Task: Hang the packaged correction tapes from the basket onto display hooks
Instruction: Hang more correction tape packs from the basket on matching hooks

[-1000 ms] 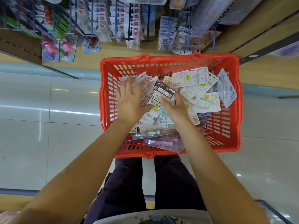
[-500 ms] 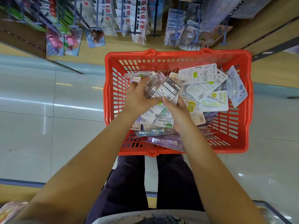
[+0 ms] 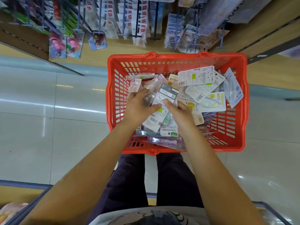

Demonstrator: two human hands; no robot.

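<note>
**Both hands on packets inside the basket**

The left hand (image 3: pixel 138 106) grips a small stack of flat card-backed correction tape packets (image 3: pixel 162 101), fingers curled over its top and thumb across the front. The right hand (image 3: pixel 180 112) pinches the same stack's right edge. They hover within the red slotted plastic basket (image 3: pixel 177 60), above loose packets. Display hooks (image 3: pixel 138 18) hang beyond.
</note>
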